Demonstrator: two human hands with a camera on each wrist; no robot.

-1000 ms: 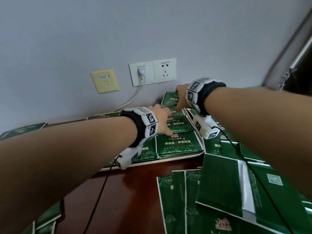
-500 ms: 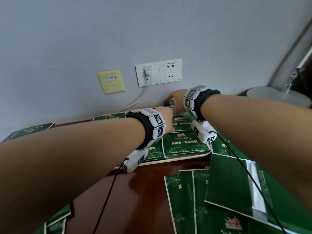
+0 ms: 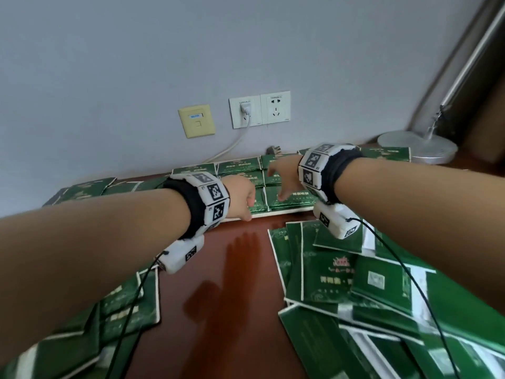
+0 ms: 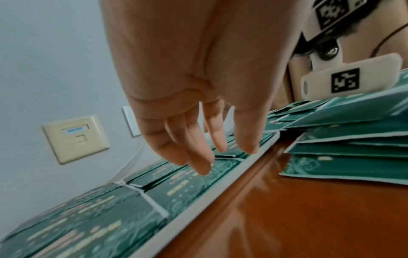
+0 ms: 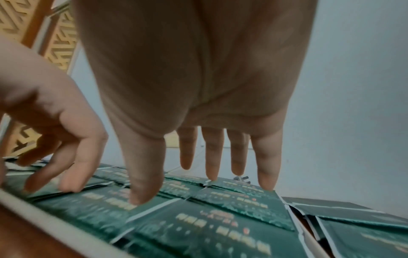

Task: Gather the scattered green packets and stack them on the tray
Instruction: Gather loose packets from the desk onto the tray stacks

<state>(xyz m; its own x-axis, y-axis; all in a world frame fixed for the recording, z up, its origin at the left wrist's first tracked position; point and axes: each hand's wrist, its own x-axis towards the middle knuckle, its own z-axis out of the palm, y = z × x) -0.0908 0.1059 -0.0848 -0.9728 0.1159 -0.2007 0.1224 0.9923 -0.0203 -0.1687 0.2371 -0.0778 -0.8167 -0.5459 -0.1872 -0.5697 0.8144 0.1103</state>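
Observation:
A white-rimmed tray (image 3: 284,212) by the wall holds green packets (image 3: 239,166) laid flat in rows. My left hand (image 3: 247,204) hovers over the tray's near left rows, fingers relaxed and pointing down, holding nothing; its fingertips (image 4: 204,170) sit just above a packet (image 4: 183,186). Over the near right rows my right hand (image 3: 281,184) is spread open, and its thumb tip (image 5: 141,197) touches a packet (image 5: 220,225). Scattered green packets lie in a pile at the right (image 3: 341,283) and another at the near left (image 3: 123,310).
More packets lie along the wall at the back left (image 3: 82,187) and back right (image 3: 388,154). A round lamp base (image 3: 418,144) stands at the far right. Wall sockets (image 3: 259,109) with a plugged white cable are behind the tray. Bare brown tabletop (image 3: 232,283) lies between the piles.
The right hand let go of the packet it held at the tray's back and both hands drew back to the near rows, open. The head view tipped down and shows more table.

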